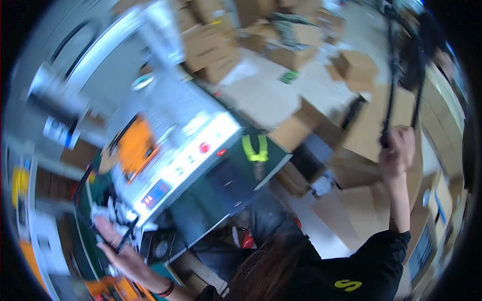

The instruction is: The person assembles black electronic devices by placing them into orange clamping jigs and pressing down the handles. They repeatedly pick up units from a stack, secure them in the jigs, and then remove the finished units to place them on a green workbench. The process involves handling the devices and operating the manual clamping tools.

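Note:
My right hand (pixel 399 150) is raised at the right, closed round a long doubled black cord (pixel 389 75) whose lengths rise above the fist. At the lower left, beside the bench, my left hand (pixel 116 253) has a second stretch of black cord (pixel 128 235) across its palm, between thumb and fingers. Motion blurs this hand, and whether both stretches are one cord cannot be seen. Near it stands a white machine (pixel 221 131) with red buttons and a lit display. On its top lies an orange, flat item (pixel 136 146) with a black edge.
A tool with yellow-green handles (pixel 255 148) lies on the green bench top (pixel 196 215). Open cardboard boxes (pixel 296 128) stand on the floor beyond and to the right. A stack of cartons (pixel 206 47) is at the back. Another orange item (pixel 118 290) sits below my left forearm.

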Available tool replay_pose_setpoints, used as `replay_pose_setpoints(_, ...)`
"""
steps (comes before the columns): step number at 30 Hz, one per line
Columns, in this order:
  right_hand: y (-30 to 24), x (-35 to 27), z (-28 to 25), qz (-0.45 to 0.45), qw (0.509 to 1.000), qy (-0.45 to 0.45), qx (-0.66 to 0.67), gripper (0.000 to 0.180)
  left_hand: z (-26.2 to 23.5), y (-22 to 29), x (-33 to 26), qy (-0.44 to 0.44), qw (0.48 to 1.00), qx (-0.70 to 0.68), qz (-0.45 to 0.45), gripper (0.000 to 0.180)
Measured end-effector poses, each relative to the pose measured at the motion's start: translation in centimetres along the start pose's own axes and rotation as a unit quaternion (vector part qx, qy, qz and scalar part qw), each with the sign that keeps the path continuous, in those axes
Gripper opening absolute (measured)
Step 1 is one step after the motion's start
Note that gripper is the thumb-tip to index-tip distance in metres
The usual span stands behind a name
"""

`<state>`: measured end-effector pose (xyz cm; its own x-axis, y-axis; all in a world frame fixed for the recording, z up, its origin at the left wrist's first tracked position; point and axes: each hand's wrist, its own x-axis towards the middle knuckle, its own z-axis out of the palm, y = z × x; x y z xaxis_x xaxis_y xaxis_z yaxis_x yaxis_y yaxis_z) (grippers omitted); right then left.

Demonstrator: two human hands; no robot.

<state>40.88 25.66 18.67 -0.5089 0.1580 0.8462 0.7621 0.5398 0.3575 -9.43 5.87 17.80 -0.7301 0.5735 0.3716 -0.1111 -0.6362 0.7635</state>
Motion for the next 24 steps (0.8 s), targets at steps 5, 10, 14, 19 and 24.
replay_pose_setpoints(5, -17.5, 15.8, 12.9, -0.150, 0.931, 0.023, 0.333, 0.036, -1.9, 2.0, -7.5, 0.169, 0.983, -0.027, 0.068, 0.058)
replay_pose_setpoints(10, -32.8, 21.7, 22.2, -0.193, 0.889, 0.004, 0.416, 0.028, -6.1, 3.8, -10.1, 0.228, 0.970, 0.024, 0.079, 0.060)
replay_pose_setpoints(14, -38.3, 23.2, 23.2, -0.172, 0.879, -0.022, 0.445, 0.023, -9.0, 6.6, -11.1, 0.284, 0.949, 0.097, 0.101, 0.059)
replay_pose_setpoints(19, -37.7, 22.7, 23.6, -0.169, 0.864, -0.090, 0.466, 0.014, -12.1, 7.4, -11.8, 0.289, 0.946, 0.104, 0.106, 0.059)
replay_pose_setpoints(24, -37.0, 22.3, 25.0, -0.169, 0.837, -0.110, 0.509, 0.017, -12.2, 6.1, -11.0, 0.286, 0.952, 0.079, 0.069, 0.061)
